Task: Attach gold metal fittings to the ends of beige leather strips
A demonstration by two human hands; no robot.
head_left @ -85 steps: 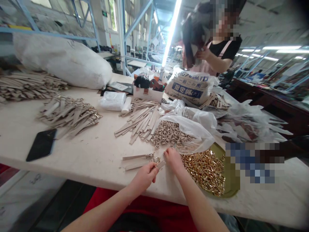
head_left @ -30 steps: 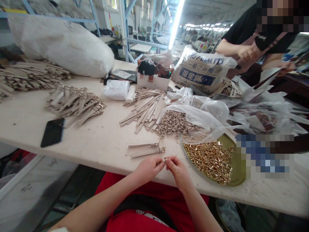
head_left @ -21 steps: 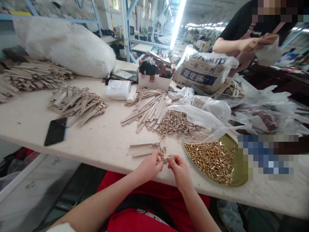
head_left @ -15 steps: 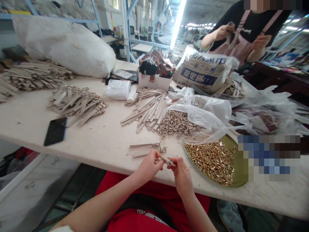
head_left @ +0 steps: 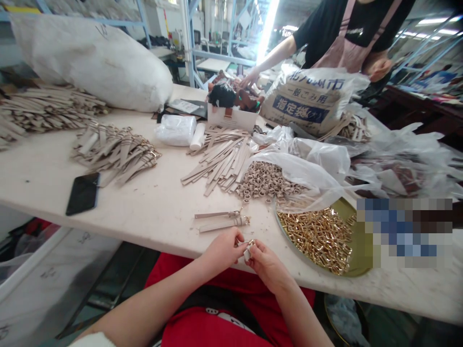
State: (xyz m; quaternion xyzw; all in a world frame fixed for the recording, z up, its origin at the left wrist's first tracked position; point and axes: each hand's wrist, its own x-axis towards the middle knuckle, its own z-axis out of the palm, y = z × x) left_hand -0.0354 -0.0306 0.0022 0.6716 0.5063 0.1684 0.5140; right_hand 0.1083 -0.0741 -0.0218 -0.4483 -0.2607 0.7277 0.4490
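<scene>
At the table's front edge my left hand [head_left: 224, 249] and my right hand [head_left: 266, 264] meet, both closed on a beige strap [head_left: 247, 254]. A bit of gold metal shows at the strap by my right fingertips; the fingers hide much of the rest. Just beyond my left hand lie two beige straps with gold buckles [head_left: 220, 225], side by side. Small beige loops [head_left: 265, 180] are heaped farther back, partly under clear plastic. To the right of my hands, gold buckles [head_left: 318, 238] fill much of a green round tray [head_left: 365, 255].
Loose beige straps [head_left: 220, 161] are fanned out mid-table. On the left are a bundle of buckled straps [head_left: 115, 149], a black phone [head_left: 83, 193] and a large white sack [head_left: 94, 62]. Behind a printed bag [head_left: 307, 99], a person in an apron [head_left: 340, 53] reaches toward a box [head_left: 231, 118].
My hands have drawn closer together, and the strap between them is turned, its end now pointing down. Across the table, the other person has lowered an arm toward the box.
</scene>
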